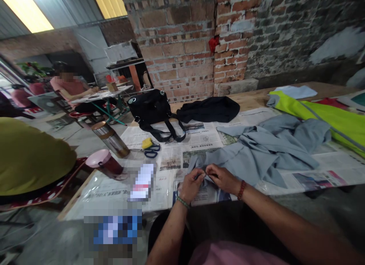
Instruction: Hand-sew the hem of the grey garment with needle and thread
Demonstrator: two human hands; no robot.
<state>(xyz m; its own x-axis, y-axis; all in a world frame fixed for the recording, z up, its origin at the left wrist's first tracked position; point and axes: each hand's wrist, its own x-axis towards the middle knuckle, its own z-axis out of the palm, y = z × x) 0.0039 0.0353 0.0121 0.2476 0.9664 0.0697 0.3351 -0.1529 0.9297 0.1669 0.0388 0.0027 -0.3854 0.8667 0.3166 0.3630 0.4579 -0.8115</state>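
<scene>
Pink clothing right below us, and just past it the left hand and right hand nearly meet, fingers pinched closed, apparently on the near corner of the grey cloth, though the exact grip is too small to make out! That cloth sprawls forward and rightward over newspaper, probably laid to keep it off the bare desk. Over on the left, scissors lie handy, while mug and flask stand well apart from the fabric, perhaps against spills.
</scene>
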